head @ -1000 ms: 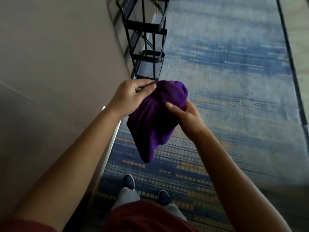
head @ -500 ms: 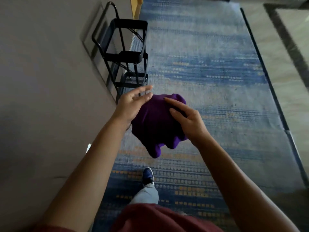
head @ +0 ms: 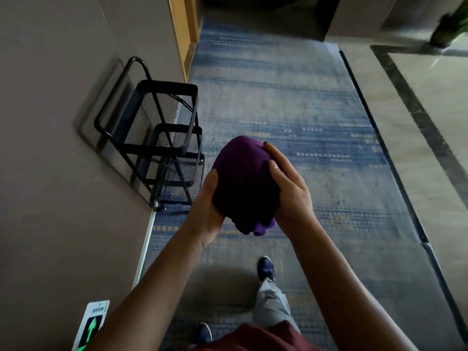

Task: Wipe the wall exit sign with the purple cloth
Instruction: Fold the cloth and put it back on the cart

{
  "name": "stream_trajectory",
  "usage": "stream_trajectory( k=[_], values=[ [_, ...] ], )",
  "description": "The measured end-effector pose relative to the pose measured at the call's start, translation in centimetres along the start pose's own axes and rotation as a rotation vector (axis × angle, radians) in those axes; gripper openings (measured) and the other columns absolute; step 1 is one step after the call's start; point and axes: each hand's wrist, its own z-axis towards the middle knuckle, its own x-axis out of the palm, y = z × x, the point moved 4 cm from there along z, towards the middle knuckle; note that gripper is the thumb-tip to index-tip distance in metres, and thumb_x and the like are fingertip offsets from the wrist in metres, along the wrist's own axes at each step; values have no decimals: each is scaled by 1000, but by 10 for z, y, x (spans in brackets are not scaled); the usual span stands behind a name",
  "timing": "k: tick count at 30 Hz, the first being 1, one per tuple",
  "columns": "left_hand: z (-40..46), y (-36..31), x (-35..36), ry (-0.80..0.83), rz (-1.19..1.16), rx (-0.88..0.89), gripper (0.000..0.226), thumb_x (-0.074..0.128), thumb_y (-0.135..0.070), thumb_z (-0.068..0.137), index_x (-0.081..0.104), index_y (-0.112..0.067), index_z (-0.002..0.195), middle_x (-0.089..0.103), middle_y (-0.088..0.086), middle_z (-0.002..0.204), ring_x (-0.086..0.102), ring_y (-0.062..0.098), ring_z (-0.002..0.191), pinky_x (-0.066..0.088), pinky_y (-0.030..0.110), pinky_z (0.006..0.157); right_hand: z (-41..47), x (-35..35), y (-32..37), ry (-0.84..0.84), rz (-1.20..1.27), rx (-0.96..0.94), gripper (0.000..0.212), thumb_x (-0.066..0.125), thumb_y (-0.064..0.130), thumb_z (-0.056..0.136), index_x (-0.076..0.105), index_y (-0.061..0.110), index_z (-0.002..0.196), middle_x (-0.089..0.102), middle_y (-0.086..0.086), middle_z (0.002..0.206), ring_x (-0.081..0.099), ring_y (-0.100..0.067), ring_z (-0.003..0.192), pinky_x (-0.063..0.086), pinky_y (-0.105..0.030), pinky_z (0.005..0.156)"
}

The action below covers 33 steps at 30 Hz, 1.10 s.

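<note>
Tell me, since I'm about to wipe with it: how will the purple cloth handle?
Probably floppy: the cloth bunches into a rounded wad between both hands, a corner drooping below. Likely light, and its fuzzy look suggests it won't slip.

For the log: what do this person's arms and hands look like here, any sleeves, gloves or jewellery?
Both forearms are bare up to the frame's bottom edge: no sleeves in view. The left hand and right hand wear no gloves; no rings, watch or bracelets are visible. One right fingertip shows a dark nail. A dark red garment covers the torso.
</note>
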Motion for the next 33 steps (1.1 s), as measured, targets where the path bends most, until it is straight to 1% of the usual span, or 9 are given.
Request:
stream_trajectory(
  k=[6, 10, 12, 16, 21, 23, 26, 30, 33],
  values=[
    [90, -36, -1, -348, 151, 283, 61, 68, -29, 96, 45, -43, 152, 54, -4, 153, 54, 21, 141, 43, 56, 117, 126, -9, 15, 234, -183, 49, 49, 71, 20, 95, 61, 46, 135, 59, 6, 142, 60, -19, 130, 53, -46, 108],
    [131, -60, 2, -468, 200, 408, 48, 60, -12, 104, 63, -50, 133, 58, -10, 150, 53, 12, 141, 40, 50, 121, 203, -3, 23, 352, -429, -44, 65, 64, 14, 100, 42, 53, 148, 60, 12, 139, 61, -8, 128, 50, -38, 110],
    [148, -68, -1, -531, 203, 419, 49, 55, -4, 105, 72, -46, 122, 67, -11, 139, 59, 11, 135, 43, 48, 119, 237, 6, 22, 423, -547, -57, 57, 60, 14, 102, 50, 54, 142, 64, 19, 133, 62, -2, 123, 50, -35, 111],
    [191, -86, -20, -637, 300, 448, 35, 60, -8, 104, 74, -33, 124, 72, -12, 131, 61, 9, 132, 42, 46, 119, 304, 23, 9, 511, -665, -50, 48, 57, 10, 102, 64, 48, 131, 70, 17, 127, 64, -1, 119, 48, -33, 111],
    [245, -116, -69, -700, 444, 491, 38, 73, -12, 97, 67, -17, 134, 69, -10, 134, 61, 3, 130, 45, 33, 117, 382, 72, -11, 612, -754, -73, 51, 57, 12, 102, 58, 47, 139, 68, 21, 127, 61, 1, 115, 43, -19, 105],
    [269, -131, -100, -704, 507, 515, 37, 70, -22, 93, 66, -20, 131, 70, -10, 131, 63, 4, 128, 45, 36, 117, 412, 97, -19, 640, -779, -79, 52, 58, 10, 101, 56, 42, 142, 66, 16, 130, 59, 2, 116, 41, -11, 100],
    [295, -152, -141, -719, 558, 499, 40, 61, -25, 96, 60, -27, 137, 62, -23, 136, 57, -1, 132, 43, 29, 117, 452, 134, -31, 702, -825, -60, 50, 58, 13, 101, 56, 41, 142, 65, 14, 127, 59, 1, 113, 41, -5, 91],
    [315, -166, -184, -794, 623, 489, 44, 52, -20, 99, 52, -27, 143, 54, -26, 141, 48, -15, 134, 35, 17, 119, 498, 186, -51, 812, -883, -54, 46, 59, 13, 102, 58, 35, 142, 65, 10, 129, 58, -2, 115, 39, -3, 92],
    [322, -170, -211, -936, 578, 479, 43, 50, -16, 98, 57, -25, 139, 59, -18, 140, 50, -18, 130, 36, 18, 119, 519, 227, -69, 918, -880, -70, 47, 59, 10, 101, 59, 34, 141, 64, 11, 129, 55, 5, 116, 36, -4, 97]
  ],
)
